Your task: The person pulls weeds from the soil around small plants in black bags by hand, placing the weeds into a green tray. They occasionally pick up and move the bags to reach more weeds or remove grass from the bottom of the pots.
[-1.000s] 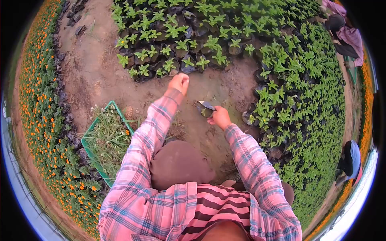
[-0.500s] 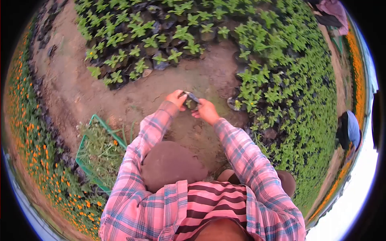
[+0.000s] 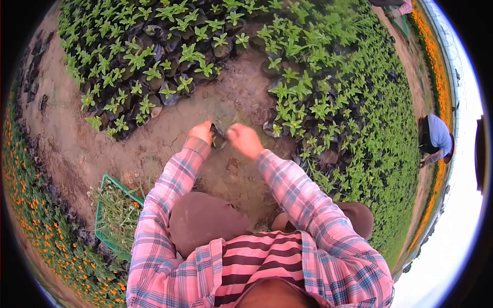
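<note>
My left hand is closed on the edge of a small black plastic plant bag, held above bare soil. Inside the bag's opening a bit of green shows, but most of it is hidden. Just to the right, my right hand has its fingers curled together and looks apart from the bag. It is slightly blurred, and whatever may be in its fingers cannot be made out. Ahead of both hands stand green seedlings in similar black bags.
A green crate of pulled weeds stands at my left. Dense potted seedlings fill the right side. Orange flowers line the far left. Another person bends over at the right edge. My knee is below my hands.
My right hand has come off the black bag, which both hands held before. The bag stays in my left hand. The whole view has shifted somewhat.
</note>
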`<action>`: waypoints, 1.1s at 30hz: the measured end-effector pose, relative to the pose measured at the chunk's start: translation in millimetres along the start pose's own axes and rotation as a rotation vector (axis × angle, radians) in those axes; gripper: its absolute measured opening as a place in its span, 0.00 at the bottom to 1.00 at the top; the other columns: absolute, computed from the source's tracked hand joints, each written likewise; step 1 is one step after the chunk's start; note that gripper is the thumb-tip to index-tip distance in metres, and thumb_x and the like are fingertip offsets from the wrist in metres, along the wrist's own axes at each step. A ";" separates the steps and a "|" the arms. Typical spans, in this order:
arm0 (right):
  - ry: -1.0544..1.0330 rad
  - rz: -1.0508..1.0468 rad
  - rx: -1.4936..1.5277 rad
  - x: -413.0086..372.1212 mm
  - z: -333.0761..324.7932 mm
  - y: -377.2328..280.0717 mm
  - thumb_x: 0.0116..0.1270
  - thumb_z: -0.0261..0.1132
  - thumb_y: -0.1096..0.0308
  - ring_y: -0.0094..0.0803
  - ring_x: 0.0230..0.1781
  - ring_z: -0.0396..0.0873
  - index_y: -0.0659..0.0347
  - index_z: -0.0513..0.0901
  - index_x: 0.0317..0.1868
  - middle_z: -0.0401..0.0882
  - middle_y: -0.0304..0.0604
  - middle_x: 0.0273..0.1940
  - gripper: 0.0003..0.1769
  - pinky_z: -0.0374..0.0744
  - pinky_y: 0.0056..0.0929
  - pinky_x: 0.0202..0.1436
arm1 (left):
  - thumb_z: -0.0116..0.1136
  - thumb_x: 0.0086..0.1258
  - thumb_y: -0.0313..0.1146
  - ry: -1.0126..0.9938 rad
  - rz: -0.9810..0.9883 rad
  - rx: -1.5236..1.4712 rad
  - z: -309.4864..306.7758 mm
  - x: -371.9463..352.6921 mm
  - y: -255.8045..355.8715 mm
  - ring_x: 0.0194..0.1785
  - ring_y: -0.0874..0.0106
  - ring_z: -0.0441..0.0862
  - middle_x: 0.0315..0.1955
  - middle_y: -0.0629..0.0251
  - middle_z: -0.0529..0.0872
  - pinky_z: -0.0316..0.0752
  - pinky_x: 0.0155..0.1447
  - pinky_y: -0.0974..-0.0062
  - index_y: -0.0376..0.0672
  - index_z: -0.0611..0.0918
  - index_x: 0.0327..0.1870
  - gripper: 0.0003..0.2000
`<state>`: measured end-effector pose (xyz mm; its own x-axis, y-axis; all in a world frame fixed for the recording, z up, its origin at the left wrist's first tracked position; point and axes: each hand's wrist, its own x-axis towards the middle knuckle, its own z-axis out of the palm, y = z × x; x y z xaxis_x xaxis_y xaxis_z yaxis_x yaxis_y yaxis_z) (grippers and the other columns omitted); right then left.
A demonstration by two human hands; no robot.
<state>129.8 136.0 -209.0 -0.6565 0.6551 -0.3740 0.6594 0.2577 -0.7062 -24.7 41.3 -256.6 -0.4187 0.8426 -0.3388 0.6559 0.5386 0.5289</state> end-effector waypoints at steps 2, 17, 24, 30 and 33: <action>0.309 0.041 -0.076 6.4 -31.9 3.3 0.64 0.60 0.63 0.59 0.36 0.80 0.68 0.76 0.37 0.81 0.60 0.33 0.13 0.78 0.50 0.42 | 0.66 0.59 0.33 0.024 0.045 0.042 -7.9 -3.2 -3.4 0.38 0.54 0.84 0.33 0.52 0.85 0.78 0.42 0.59 0.40 0.80 0.40 0.11; 0.508 0.153 -0.669 18.3 -52.1 58.6 0.57 0.65 0.67 0.51 0.30 0.82 0.62 0.75 0.36 0.81 0.54 0.27 0.10 0.79 0.48 0.35 | 0.60 0.68 0.33 -0.100 -0.228 -0.974 -14.1 -37.2 -61.1 0.28 0.77 0.80 0.32 0.64 0.82 0.78 0.30 0.78 0.41 0.77 0.47 0.11; 0.506 -0.028 -0.699 32.7 -61.7 45.1 0.61 0.59 0.68 0.48 0.29 0.81 0.61 0.73 0.30 0.79 0.51 0.26 0.06 0.79 0.43 0.33 | 0.55 0.70 0.28 0.262 -0.074 -0.988 4.5 -57.3 -100.5 0.24 0.78 0.78 0.27 0.67 0.81 0.75 0.28 0.78 0.42 0.77 0.40 0.03; 0.164 -0.462 -0.350 54.8 -51.0 -88.1 0.58 0.66 0.73 0.51 0.34 0.77 0.60 0.74 0.33 0.76 0.51 0.30 0.08 0.76 0.44 0.39 | 0.55 0.71 0.32 0.319 -0.665 -1.226 -13.4 -92.0 -99.1 0.27 0.77 0.82 0.30 0.66 0.83 0.77 0.28 0.79 0.42 0.78 0.42 0.05; -0.004 -0.751 -0.192 60.2 -17.1 -141.0 0.56 0.66 0.75 0.50 0.34 0.77 0.60 0.73 0.33 0.77 0.50 0.32 0.08 0.76 0.44 0.38 | 0.53 0.73 0.36 0.467 -0.762 -1.345 -21.3 -108.4 -111.3 0.22 0.77 0.79 0.27 0.67 0.81 0.76 0.25 0.77 0.41 0.77 0.40 0.08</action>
<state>3.6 151.3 -121.6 -0.9538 0.2535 0.1611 0.0888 0.7505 -0.6549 -65.7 -110.0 -262.2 -0.6824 0.1838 -0.7075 -0.6760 0.2096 0.7065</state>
